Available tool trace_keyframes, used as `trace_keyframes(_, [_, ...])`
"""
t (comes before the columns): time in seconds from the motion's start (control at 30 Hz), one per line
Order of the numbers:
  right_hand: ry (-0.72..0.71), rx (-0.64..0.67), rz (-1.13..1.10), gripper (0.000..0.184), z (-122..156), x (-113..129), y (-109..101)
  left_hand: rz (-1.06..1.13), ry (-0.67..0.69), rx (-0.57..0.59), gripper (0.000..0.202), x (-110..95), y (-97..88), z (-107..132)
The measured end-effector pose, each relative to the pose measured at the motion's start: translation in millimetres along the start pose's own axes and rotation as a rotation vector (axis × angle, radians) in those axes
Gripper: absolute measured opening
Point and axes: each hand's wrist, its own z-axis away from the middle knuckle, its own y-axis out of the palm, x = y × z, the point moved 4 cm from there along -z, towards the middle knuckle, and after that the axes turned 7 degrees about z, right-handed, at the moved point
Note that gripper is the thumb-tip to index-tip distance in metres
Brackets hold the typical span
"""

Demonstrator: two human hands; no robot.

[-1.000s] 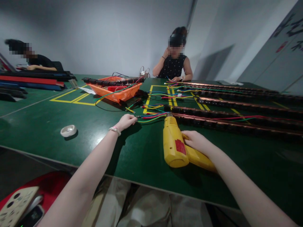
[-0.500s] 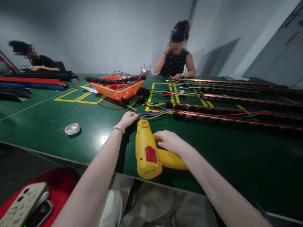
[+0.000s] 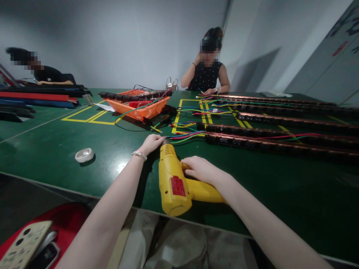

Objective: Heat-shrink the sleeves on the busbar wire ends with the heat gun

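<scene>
Left hand: thumb and fingers pinched together at the loose ends of a bundle of thin red, blue, green and yellow insulated wires; which strand sits between the fingertips is too small to tell.
Right hand: wrapped around the handle of a yellow plastic heat gun with a red label, fingers by its trigger.
Heat gun: between the two hands, its dark nozzle pointing away from the wearer, just beside the left fingertips (whether its body rests on anything is hard to tell).
Wires: running rightward from the left fingertips to the nearest long black-and-copper bar, which lies on the green tabletop.
Orange plastic basket: beyond the left hand, a dark ribbed bar laid across it.
Small white oval dish: on the tabletop, left of the left hand and well apart from it.
Far side: a person in a black dotted sleeveless top, one hand raised to the head.
</scene>
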Motion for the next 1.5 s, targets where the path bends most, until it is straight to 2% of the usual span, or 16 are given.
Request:
trace_keyframes(0.13, [0.044,0.007,-0.038,0.025,10.0,-18.8,-3.3,-0.033,0.026,0.025,0.048,0.3,2.0,-0.7])
trace_keyframes(0.43, [0.222,-0.025,-0.047,0.027,47.9,-91.0,-12.1,-0.064,0.019,0.018,0.048,-2.6,1.1,0.3])
trace_keyframes(0.57, [0.299,-0.043,-0.037,0.026,60.4,-101.5,-17.7,-0.071,0.012,0.007,0.05,-3.8,0.3,2.2])
trace_keyframes(0.83, [0.327,-0.045,-0.041,0.03,63.2,-97.0,-20.2,-0.075,-0.006,-0.02,0.055,-4.6,2.8,1.2])
trace_keyframes(0.97, [0.314,-0.025,-0.049,0.035,62.1,-99.7,-18.2,-0.058,-0.045,-0.019,0.055,-3.4,4.1,-0.4])
trace_keyframes(1.07, [0.281,-0.008,-0.054,0.034,58.6,-93.0,-16.4,-0.024,-0.046,-0.025,0.056,-2.1,4.4,-1.2])
trace_keyframes(1.27, [0.19,0.012,-0.05,0.028,37.8,-53.0,-8.4,0.076,-0.047,-0.029,0.054,0.4,4.5,-1.3])
trace_keyframes(1.5, [0.076,-0.001,-0.005,0.027,7.7,-1.7,-4.0,0.095,-0.026,-0.043,0.053,-1.5,5.3,-0.6])
